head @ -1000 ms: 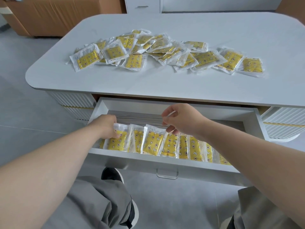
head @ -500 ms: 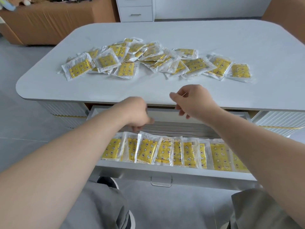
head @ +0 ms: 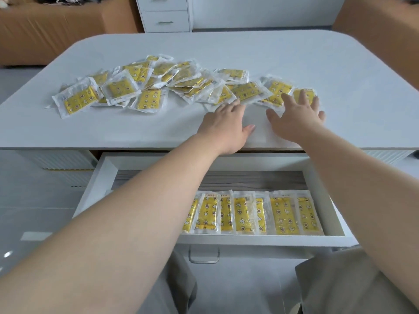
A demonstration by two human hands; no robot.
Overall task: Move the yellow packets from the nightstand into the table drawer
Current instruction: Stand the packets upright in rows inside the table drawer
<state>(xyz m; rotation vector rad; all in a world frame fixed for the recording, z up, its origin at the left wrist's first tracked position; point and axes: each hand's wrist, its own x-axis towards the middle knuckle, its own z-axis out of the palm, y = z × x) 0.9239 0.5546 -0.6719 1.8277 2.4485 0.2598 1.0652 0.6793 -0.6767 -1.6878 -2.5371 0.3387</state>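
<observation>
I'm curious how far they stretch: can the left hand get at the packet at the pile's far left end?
Probably yes: the left hand is open, and bare tabletop before the pile leaves a free path to that packet.

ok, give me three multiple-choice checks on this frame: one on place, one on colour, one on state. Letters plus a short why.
1. Where does the loose pile of packets lie?
A. on the tabletop
B. on the floor
C. on the person's lap

2. What colour is the tabletop?
A. black
B. white
C. green

3. How is the drawer?
A. shut
B. lifted out and set on the floor
C. pulled open, with a row of packets inside

Answers:
1 A: the pile is spread across the tabletop, and the left hand and right hand, both open, are at its near edge.
2 B: the bare surface around the pile is white.
3 C: the drawer stands out below the table edge, and its inside shows.
</observation>
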